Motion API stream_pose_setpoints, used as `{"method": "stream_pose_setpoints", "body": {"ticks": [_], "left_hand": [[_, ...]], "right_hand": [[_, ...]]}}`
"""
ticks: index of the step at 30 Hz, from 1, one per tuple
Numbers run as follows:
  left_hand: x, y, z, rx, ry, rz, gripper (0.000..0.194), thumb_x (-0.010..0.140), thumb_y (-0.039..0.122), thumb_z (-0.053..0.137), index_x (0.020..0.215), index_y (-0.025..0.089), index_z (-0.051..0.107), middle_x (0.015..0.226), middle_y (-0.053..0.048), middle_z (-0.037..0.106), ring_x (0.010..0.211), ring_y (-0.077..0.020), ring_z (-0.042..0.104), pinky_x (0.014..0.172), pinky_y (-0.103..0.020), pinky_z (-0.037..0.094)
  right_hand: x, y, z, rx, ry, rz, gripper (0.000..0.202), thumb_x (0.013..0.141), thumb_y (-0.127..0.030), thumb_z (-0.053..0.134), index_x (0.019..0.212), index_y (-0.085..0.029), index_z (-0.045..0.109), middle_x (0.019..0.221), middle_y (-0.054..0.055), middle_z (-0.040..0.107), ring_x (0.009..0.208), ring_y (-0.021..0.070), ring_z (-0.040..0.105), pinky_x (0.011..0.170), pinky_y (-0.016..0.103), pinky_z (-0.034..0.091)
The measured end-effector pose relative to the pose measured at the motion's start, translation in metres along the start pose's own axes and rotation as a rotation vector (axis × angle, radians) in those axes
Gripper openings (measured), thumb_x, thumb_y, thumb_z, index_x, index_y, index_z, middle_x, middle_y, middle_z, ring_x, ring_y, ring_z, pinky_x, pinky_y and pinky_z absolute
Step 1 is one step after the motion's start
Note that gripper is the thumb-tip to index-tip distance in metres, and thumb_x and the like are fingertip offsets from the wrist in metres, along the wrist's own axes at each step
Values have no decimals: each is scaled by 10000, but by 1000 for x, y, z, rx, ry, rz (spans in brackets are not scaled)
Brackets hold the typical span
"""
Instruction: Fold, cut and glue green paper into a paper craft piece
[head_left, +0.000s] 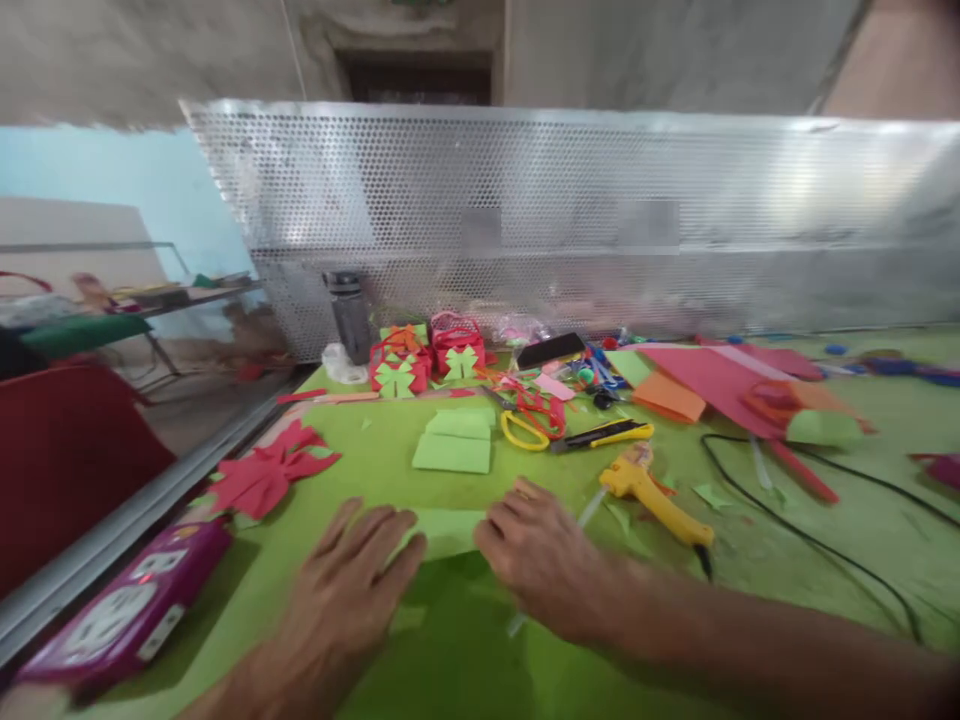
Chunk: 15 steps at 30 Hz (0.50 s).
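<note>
A light green paper piece (448, 533) lies on the green tabletop between my two hands. My left hand (352, 575) rests at its left end with the fingers stretched out and slightly apart. At the right end my right hand (536, 560) is closed, its curled fingers pinching the edge of the paper. Just beyond are stacked light green paper pieces (452, 452). A yellow hot glue gun (660, 497) lies to the right of my right hand. Yellow-handled scissors (523, 430) and a yellow and black utility knife (604, 436) lie farther back.
Left of my hands are red cut-out shapes (270, 472) and a purple box-shaped device (139, 610). Small red bags with green bows (401, 362) and a grey bottle (350, 320) stand at the back. Coloured sheets (720, 380) and a black cord (787, 530) occupy the right side.
</note>
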<state>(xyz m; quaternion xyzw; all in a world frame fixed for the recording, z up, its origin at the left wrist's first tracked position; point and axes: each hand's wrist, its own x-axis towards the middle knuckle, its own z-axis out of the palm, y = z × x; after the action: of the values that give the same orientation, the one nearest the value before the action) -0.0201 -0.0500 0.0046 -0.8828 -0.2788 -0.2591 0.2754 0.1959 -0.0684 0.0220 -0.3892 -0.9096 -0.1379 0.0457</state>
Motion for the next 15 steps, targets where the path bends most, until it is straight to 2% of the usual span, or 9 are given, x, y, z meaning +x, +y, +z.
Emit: {"method": "stream_pose_setpoints", "body": {"ticks": [2,5,9,12,15], "left_hand": [[-10,6,6,-115,-50,11,236,825,38,406,749,175,582,776,-41,634,748,-189,574,855,-419,388],[-15,13,8,-207,-186,-5,211,789,13,424,711,163,550,696,-33,589,645,-172,525,785,-403,404],[-13,10,3,-302,-270,-73,223,785,18,401,649,157,508,636,-27,543,580,-167,465,624,-339,394],[-10,4,-4,-369,-299,-142,270,817,39,361,606,155,484,583,-9,518,534,-140,447,544,-282,352],[-8,-1,-13,-442,-417,-244,249,832,87,385,614,160,479,588,8,519,542,-125,469,538,-257,341]], "right_hand": [[-7,-4,9,22,-11,32,130,706,-71,522,789,-164,557,729,43,603,715,195,547,749,361,389],[-14,-5,20,102,-24,59,141,688,-55,537,750,-181,549,718,25,590,694,178,527,655,309,374],[-15,-1,23,206,-61,129,166,746,-42,513,705,-199,548,718,-3,589,653,144,515,578,270,332],[-14,3,19,310,-181,232,166,767,-60,529,683,-196,570,716,-12,604,637,128,535,546,253,312],[-14,10,13,422,-315,350,142,758,-98,567,647,-183,592,690,-7,612,627,127,552,543,242,310]]}}
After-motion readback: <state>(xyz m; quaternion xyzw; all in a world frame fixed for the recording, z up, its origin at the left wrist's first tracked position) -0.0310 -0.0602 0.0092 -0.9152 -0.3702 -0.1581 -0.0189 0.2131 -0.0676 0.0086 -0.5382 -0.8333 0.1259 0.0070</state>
